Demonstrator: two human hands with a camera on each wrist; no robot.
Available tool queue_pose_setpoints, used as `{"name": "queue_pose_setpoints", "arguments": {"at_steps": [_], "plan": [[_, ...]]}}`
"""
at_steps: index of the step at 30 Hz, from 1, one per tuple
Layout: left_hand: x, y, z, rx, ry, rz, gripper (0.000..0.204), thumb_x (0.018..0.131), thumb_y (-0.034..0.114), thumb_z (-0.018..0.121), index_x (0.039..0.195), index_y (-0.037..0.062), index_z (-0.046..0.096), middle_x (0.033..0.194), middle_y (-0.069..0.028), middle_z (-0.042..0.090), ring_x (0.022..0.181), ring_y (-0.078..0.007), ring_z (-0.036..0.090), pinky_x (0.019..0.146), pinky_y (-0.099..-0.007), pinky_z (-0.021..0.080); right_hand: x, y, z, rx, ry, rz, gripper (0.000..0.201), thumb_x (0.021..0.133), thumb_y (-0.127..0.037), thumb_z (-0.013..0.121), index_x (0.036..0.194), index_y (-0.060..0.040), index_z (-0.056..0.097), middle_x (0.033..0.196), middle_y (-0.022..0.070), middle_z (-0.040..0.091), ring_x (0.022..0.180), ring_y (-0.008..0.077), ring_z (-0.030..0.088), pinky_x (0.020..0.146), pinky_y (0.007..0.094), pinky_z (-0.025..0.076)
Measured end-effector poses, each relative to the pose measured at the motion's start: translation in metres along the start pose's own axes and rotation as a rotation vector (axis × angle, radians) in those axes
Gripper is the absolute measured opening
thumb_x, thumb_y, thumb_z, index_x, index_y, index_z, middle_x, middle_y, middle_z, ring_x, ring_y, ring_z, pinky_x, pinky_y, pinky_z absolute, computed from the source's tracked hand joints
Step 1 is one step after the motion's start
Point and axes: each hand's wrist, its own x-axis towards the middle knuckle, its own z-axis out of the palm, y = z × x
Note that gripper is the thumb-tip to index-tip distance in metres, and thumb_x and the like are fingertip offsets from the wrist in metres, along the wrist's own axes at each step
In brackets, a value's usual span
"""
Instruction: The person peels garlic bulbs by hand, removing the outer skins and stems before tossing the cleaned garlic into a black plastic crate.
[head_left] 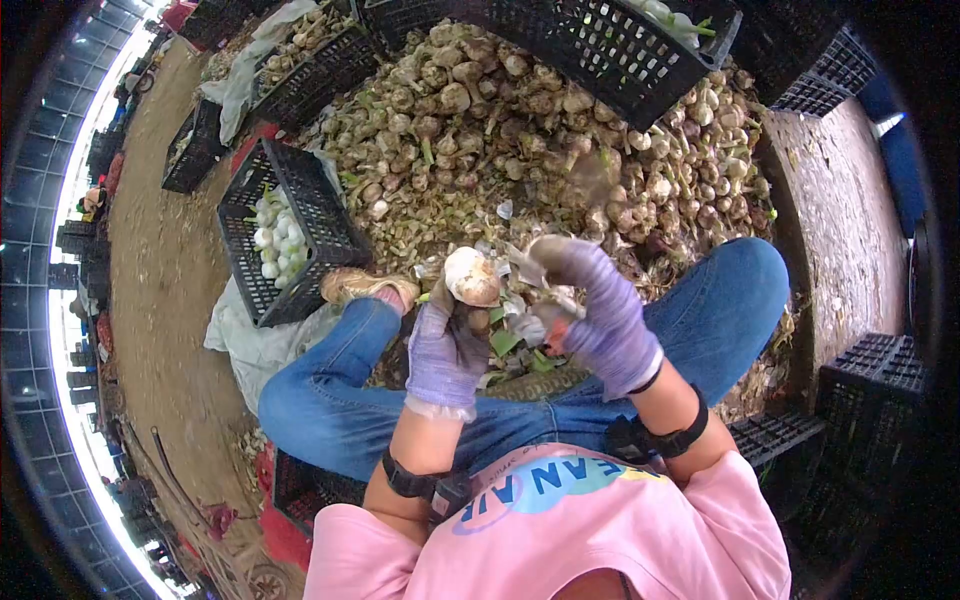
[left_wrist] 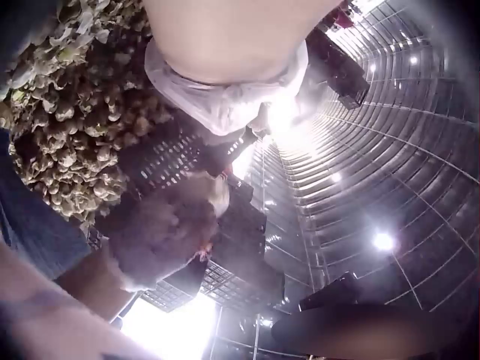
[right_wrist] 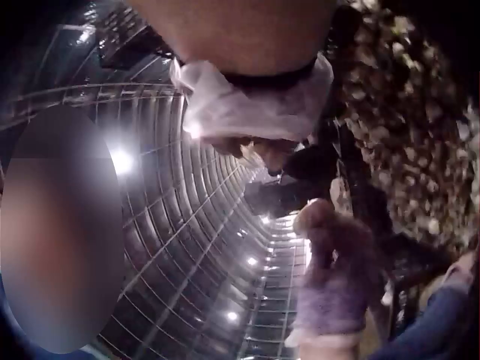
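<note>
In the head view my left hand (head_left: pixel 447 345), in a purple knit glove, grips a whitish garlic bulb (head_left: pixel 472 277) with brown patches at its base. Just to its right, the gloved right hand (head_left: pixel 610 315) curls its fingers around a tool with an orange-red handle (head_left: pixel 556 336); its kind is mostly hidden by the hand and blur. Loose skins and green leaf scraps (head_left: pixel 504 341) lie below and between the hands. A large heap of unpeeled garlic (head_left: pixel 480 120) spreads out in front. In the right wrist view the left glove (right_wrist: pixel 334 292) appears at lower centre.
A black crate (head_left: pixel 330 225) with cleaned white bulbs (head_left: pixel 280 240) stands front left. Another black crate (head_left: pixel 610 60) sits on the heap's far side. Bent legs in jeans (head_left: pixel 330 400) flank the work area. More crates (head_left: pixel 870 385) stand at the right, beside a low ledge (head_left: pixel 790 230).
</note>
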Motion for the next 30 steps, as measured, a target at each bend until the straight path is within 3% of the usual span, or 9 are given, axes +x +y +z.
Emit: {"name": "queue_pose_setpoints", "arguments": {"at_steps": [1,6,10,16,19,21,24,27,30], "plan": [[-0.004,-0.001,0.009,0.016,0.025,0.0,0.033,0.089,0.024,0.053,0.112,0.0001,0.052,0.097,-0.0094,0.061,0.079,-0.0142,0.061,0.057,-0.0199,0.053,0.003,0.0,0.002,-0.219,-0.032,-0.129,0.051,0.065,-0.004,0.067,0.113,-0.0039,0.053,0.105,0.0147,0.055,0.092,0.0307,0.056,0.079,0.0376,0.047],[-0.01,-0.008,0.013,0.158,-0.011,0.066,0.039,0.083,0.033,0.062,0.102,0.0008,0.056,0.089,-0.008,0.062,0.068,-0.0092,0.059,0.057,-0.0167,0.05,-0.002,-0.004,0.016,-0.311,0.041,-0.071,0.041,0.066,-0.007,0.065,0.105,-0.0053,0.058,0.097,0.015,0.058,0.086,0.0335,0.057,0.075,0.0379,0.047],[-0.013,-0.01,0.013,0.247,-0.093,0.109,0.035,0.082,0.029,0.064,0.102,0.0002,0.056,0.089,-0.0088,0.063,0.068,-0.0105,0.06,0.055,-0.0187,0.051,-0.003,0.003,0.013,-0.409,0.07,-0.08,0.037,0.066,-0.012,0.072,0.101,-0.0052,0.061,0.093,0.0133,0.06,0.083,0.0298,0.059,0.071,0.035,0.048],[-0.02,-0.012,0.014,0.453,-0.065,0.143,0.028,0.081,0.023,0.065,0.094,0.0004,0.057,0.091,-0.0124,0.063,0.072,-0.0161,0.063,0.057,-0.0233,0.054,-0.001,0.009,0.003,-0.464,-0.006,-0.045,0.025,0.07,-0.006,0.061,0.095,-0.0028,0.061,0.084,0.0164,0.061,0.075,0.0329,0.059,0.067,0.0378,0.048],[-0.019,-0.004,0.006,0.487,-0.135,0.03,0.044,0.077,0.031,0.069,0.103,-0.0021,0.056,0.093,-0.0122,0.063,0.073,-0.0172,0.063,0.055,-0.0238,0.052,-0.001,0.018,0.0,-0.201,0.01,0.106,0.018,0.079,-0.014,0.06,0.09,-0.0005,0.062,0.082,0.0103,0.062,0.072,0.0206,0.06,0.066,0.0305,0.047],[-0.018,-0.002,-0.002,0.456,-0.178,-0.01,0.047,0.077,0.031,0.068,0.105,-0.0037,0.054,0.094,-0.0148,0.062,0.073,-0.0179,0.063,0.055,-0.0258,0.053,0.005,0.026,-0.002,0.547,0.243,0.541,0.019,0.084,-0.017,0.057,0.092,-0.0006,0.059,0.083,0.0063,0.062,0.075,0.0132,0.058,0.067,0.026,0.047],[-0.012,0.0,-0.003,0.34,-0.104,-0.033,0.027,0.079,0.026,0.068,0.084,0.0011,0.056,0.082,-0.0158,0.064,0.065,-0.0189,0.064,0.055,-0.0254,0.054,0.001,0.056,-0.009,0.494,0.254,0.508,0.02,0.085,-0.018,0.057,0.096,-0.0011,0.057,0.085,0.0056,0.062,0.075,0.011,0.058,0.07,0.0238,0.048],[0.007,0.001,-0.02,0.376,-0.131,0.007,0.049,0.079,0.034,0.066,0.106,-0.0033,0.053,0.092,-0.0163,0.062,0.072,-0.0181,0.062,0.052,-0.0249,0.052,0.005,0.053,-0.009,0.473,0.228,0.578,0.017,0.081,-0.014,0.061,0.093,-0.0021,0.057,0.08,0.0047,0.059,0.07,0.0095,0.054,0.062,0.0239,0.046],[0.039,0.004,-0.015,0.415,-0.11,-0.02,0.045,0.078,0.036,0.067,0.1,-0.0017,0.056,0.093,-0.015,0.062,0.069,-0.0162,0.061,0.051,-0.0214,0.049,-0.004,0.081,-0.013,0.324,0.133,0.532,0.017,0.08,-0.01,0.056,0.093,0.0004,0.055,0.079,0.0042,0.057,0.069,0.0102,0.053,0.061,0.0241,0.045]]}}
